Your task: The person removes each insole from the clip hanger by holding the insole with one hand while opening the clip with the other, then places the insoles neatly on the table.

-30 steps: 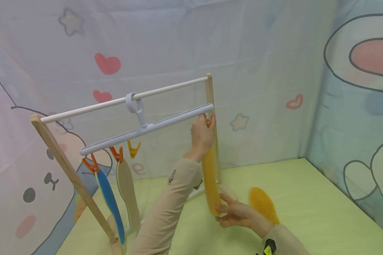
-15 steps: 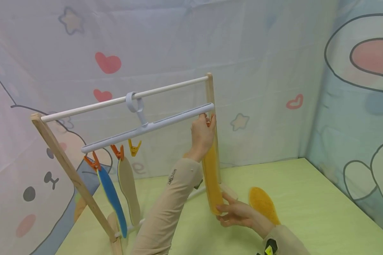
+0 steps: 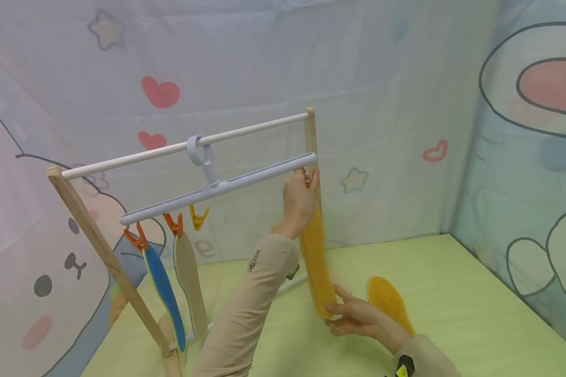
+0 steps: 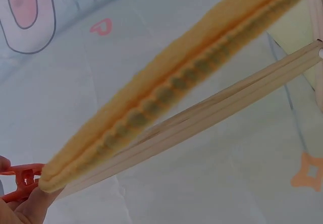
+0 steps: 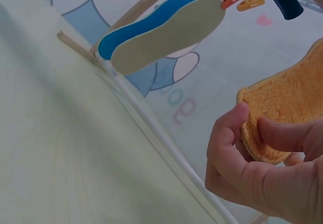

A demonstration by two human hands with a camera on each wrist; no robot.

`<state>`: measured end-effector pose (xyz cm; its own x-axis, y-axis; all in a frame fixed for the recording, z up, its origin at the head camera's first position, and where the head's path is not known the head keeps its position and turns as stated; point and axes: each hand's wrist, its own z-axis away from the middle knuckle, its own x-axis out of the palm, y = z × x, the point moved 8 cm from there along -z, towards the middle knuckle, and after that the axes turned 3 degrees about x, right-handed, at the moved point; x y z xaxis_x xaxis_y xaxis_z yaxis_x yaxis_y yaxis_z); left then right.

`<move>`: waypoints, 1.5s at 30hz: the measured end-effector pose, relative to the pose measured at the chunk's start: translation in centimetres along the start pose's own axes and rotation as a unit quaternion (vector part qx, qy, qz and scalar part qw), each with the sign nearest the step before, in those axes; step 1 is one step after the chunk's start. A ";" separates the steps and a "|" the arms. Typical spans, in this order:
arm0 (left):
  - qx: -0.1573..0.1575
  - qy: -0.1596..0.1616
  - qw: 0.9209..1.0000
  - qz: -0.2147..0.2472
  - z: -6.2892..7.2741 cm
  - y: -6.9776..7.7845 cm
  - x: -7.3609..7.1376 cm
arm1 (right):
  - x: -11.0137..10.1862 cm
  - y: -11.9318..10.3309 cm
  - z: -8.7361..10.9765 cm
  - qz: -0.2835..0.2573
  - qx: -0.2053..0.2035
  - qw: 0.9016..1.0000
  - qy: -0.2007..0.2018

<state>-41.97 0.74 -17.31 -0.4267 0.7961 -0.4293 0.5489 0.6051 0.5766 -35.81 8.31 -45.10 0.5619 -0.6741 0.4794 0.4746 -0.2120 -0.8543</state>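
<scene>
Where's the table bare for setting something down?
Free: the table between the loose orange insole and the right curtain. Crowded: the rack's left end, where a blue insole and a beige insole hang, and by the right hand pinching another insole.

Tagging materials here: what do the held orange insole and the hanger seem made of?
Held orange insole: probably matte fabric pile, since its surface looks fuzzy. Hanger: likely smooth, low-gloss plastic, judging by its even pale colour and rounded ends.
</scene>
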 end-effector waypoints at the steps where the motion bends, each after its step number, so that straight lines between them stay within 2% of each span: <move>1: -0.001 -0.001 1.000 0.000 0.0 0.0 0.0 | -0.1 0.0 0.1 -0.002 0.000 1.000 0.001; 7: -0.007 -0.006 1.000 -0.004 -0.1 -0.1 0.4 | -0.4 -0.1 0.5 -0.010 -0.006 1.000 0.000; 16: 0.010 0.008 1.000 -0.018 -0.1 0.3 0.1 | -0.8 -0.3 1.3 -0.030 -0.020 0.999 -0.017; 21: 0.024 0.014 0.999 -0.032 -0.2 0.7 -0.3 | -0.8 -0.5 1.5 -0.021 -0.027 0.999 -0.021; 29: 0.014 -0.018 0.999 -0.033 -0.1 0.1 -0.1 | -0.6 -0.7 1.7 -0.018 -0.038 0.999 -0.030; 36: 0.013 -0.026 0.999 -0.027 0.0 -0.3 -0.2 | -1.3 -0.6 1.9 -0.004 -0.037 0.999 0.001; 45: 0.032 -0.044 0.998 0.041 0.3 -1.3 0.2 | -1.7 -0.8 2.4 0.026 -0.040 0.999 0.007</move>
<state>-42.55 0.07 -18.32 -0.3156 0.8392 -0.4428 0.6254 0.5349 0.5681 -35.50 11.34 -44.71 0.5740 -0.6961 0.4311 0.3883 -0.2322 -0.8918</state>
